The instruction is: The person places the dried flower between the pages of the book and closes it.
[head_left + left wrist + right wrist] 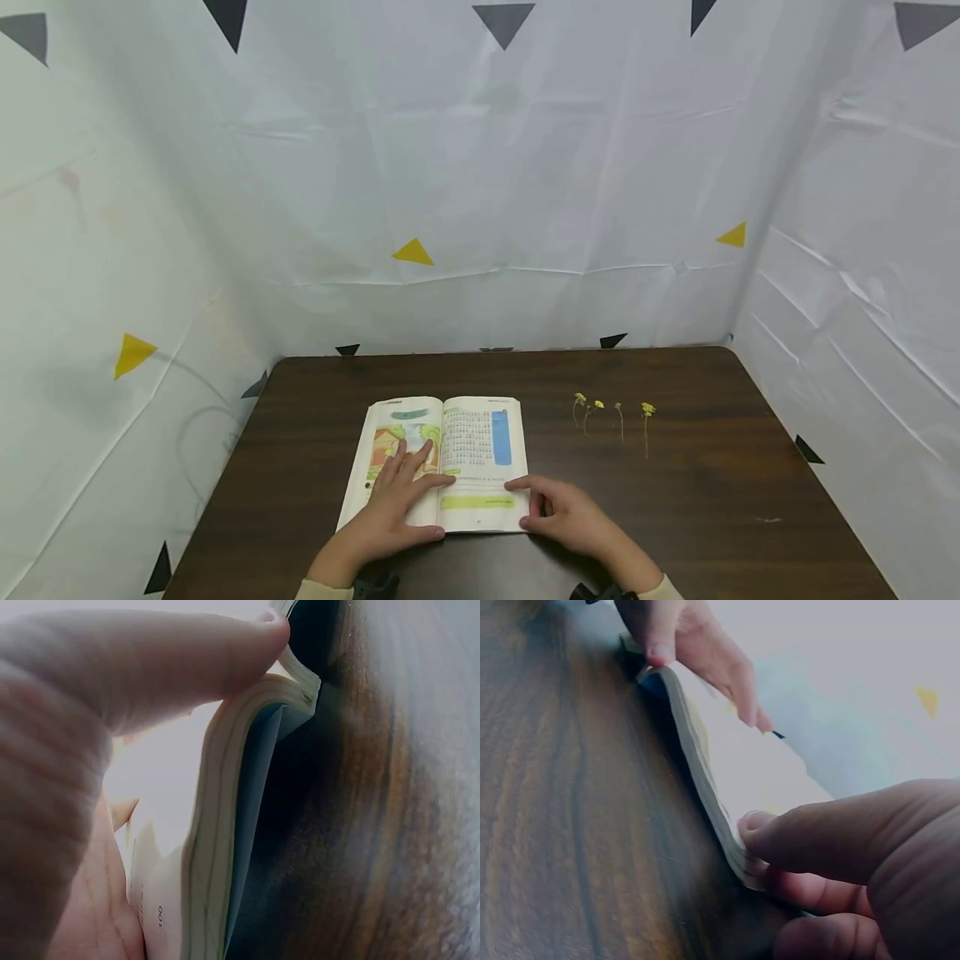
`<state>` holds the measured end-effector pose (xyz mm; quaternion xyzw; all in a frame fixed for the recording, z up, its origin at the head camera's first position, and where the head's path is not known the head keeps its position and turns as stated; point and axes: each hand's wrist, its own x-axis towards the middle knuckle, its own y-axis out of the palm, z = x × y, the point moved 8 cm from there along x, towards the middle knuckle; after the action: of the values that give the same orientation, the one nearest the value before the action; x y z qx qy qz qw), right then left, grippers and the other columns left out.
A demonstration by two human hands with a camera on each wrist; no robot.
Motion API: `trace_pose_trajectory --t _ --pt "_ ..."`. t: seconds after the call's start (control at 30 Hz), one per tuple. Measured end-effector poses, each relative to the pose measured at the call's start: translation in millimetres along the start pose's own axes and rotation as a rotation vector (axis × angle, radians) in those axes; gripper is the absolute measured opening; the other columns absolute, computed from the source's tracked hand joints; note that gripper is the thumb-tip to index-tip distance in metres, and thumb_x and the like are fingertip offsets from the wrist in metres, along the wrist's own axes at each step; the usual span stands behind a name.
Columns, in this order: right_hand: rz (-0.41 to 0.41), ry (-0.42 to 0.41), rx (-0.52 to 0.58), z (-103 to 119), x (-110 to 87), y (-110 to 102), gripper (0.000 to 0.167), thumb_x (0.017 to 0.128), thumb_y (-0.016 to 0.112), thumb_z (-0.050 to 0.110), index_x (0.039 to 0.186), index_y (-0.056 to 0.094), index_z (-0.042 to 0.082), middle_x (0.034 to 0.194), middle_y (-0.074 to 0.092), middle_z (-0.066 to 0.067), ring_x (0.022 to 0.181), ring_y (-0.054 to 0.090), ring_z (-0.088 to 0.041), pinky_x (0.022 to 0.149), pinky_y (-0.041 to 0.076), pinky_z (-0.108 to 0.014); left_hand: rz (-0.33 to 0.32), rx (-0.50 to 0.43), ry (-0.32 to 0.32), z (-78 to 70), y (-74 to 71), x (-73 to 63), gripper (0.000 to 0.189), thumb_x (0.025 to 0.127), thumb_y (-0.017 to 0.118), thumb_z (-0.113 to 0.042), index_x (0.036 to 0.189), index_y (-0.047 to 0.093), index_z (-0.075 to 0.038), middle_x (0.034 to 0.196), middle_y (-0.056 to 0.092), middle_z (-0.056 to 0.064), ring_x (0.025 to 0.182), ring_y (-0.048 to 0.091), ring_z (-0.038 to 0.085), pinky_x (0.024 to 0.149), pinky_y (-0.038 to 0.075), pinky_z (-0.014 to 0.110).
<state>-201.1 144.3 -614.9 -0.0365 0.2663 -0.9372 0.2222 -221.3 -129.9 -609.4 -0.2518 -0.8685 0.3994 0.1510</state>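
An open book (472, 521) lies on the dark wooden table, a colored picture on its left page and text with a blue block on its right page. My left hand (393, 504) rests with spread fingers on the left page, its thumb (225, 656) across the lower end of the gutter. At the lower right corner of the book, my right hand (566, 512) grips the pages. The right thumb (810, 836) lies on top, with curled fingers at the edge below it. Right of the book are several small dried flowers (648, 410), mostly yellow, on thin stems.
The brown table (712, 500) has rounded far corners. White sheeting (525, 183) with black, grey and yellow triangles surrounds it at the back and both sides. Dark wrist bands (375, 583) sit at both wrists.
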Motion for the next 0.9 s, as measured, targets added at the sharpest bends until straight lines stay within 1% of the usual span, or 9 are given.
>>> trace_pose_trajectory --t 0.13,0.33,0.4,0.47,0.6,0.7,0.8,0.87,0.9 --pt "-0.061 -0.016 -0.066 4 0.1 0 0.051 0.093 0.089 0.025 0.141 0.070 0.026 0.083 0.064 0.010 0.062 0.050 0.002 0.056 0.041 -0.018 0.021 -0.004 -0.018 2.0 1.2 -0.6 0.072 0.088 0.087 -0.056 0.153 0.060 -0.042 0.185 0.013 0.007 0.169 -0.008 0.051 0.127 0.002 0.081" --pt "-0.213 0.031 -0.209 9 1.2 0 0.085 0.088 0.092 0.040 0.160 0.051 0.020 0.079 0.061 0.014 0.061 0.049 0.003 0.056 0.041 -0.020 0.009 -0.017 -0.014 3.7 -0.2 -2.9 0.072 0.087 0.088 -0.056 0.152 0.061 -0.042 0.185 0.014 0.007 0.169 -0.008 0.050 0.127 0.002 0.081" --pt "-0.243 0.032 -0.228 10 1.7 1 0.082 0.087 0.092 0.043 0.156 0.055 0.018 0.079 0.060 0.014 0.062 0.048 0.004 0.057 0.041 -0.020 -0.001 -0.019 -0.010 3.9 -0.6 -3.6 0.071 0.087 0.088 -0.056 0.152 0.061 -0.041 0.185 0.016 0.009 0.169 -0.006 0.052 0.125 0.003 0.082" --pt "-0.261 0.002 -0.227 13 1.9 1 0.071 0.087 0.093 0.041 0.147 0.063 0.017 0.079 0.060 0.012 0.063 0.046 0.005 0.058 0.041 -0.019 -0.005 -0.011 -0.007 4.4 -0.7 -4.0 0.071 0.088 0.087 -0.057 0.152 0.061 -0.041 0.185 0.016 0.009 0.169 -0.005 0.053 0.125 0.004 0.083" --pt "-0.250 -0.073 -0.035 19 1.4 4 0.044 0.092 0.089 0.023 0.130 0.072 0.009 0.088 0.063 -0.001 0.065 0.046 0.002 0.059 0.043 -0.019 -0.010 0.001 0.004 4.0 -1.8 -3.2 0.074 0.088 0.087 -0.057 0.155 0.059 -0.039 0.184 0.017 0.010 0.169 -0.004 0.053 0.124 0.005 0.084" --pt "-0.218 -0.018 0.264 18 -0.6 8 0.040 0.098 0.082 0.015 0.135 0.069 0.004 0.101 0.065 -0.012 0.065 0.052 -0.005 0.055 0.046 -0.020 -0.008 0.007 0.006 3.1 -2.4 -1.5 0.087 0.088 0.086 -0.059 0.163 0.051 -0.031 0.184 0.017 0.008 0.169 -0.004 0.052 0.125 0.006 0.084" --pt "-0.221 0.047 0.482 19 -4.5 14 0.041 0.108 0.070 0.020 0.144 0.063 0.003 0.121 0.065 -0.019 0.068 0.060 -0.011 0.052 0.053 -0.025 -0.003 0.014 0.006 2.7 -2.2 0.1 0.098 0.088 0.085 -0.062 0.169 0.042 -0.027 0.184 0.018 0.008 0.169 -0.004 0.053 0.124 0.006 0.085" --pt "-0.219 0.016 0.555 25 -6.4 18 0.042 0.113 0.061 0.021 0.150 0.057 0.001 0.133 0.064 -0.025 0.073 0.066 -0.015 0.056 0.059 -0.031 0.000 0.017 0.010 2.4 -1.6 0.9 0.099 0.088 0.084 -0.063 0.170 0.041 -0.028 0.184 0.017 0.008 0.169 -0.004 0.053 0.125 0.007 0.085" --pt "-0.218 -0.038 0.560 31 -6.7 20 0.042 0.114 0.056 0.018 0.152 0.055 -0.001 0.140 0.061 -0.028 0.082 0.070 -0.015 0.064 0.063 -0.032 0.002 0.018 0.012 2.1 -1.4 1.1 0.097 0.088 0.084 -0.063 0.169 0.042 -0.030 0.185 0.017 0.008 0.169 -0.005 0.053 0.125 0.006 0.084"
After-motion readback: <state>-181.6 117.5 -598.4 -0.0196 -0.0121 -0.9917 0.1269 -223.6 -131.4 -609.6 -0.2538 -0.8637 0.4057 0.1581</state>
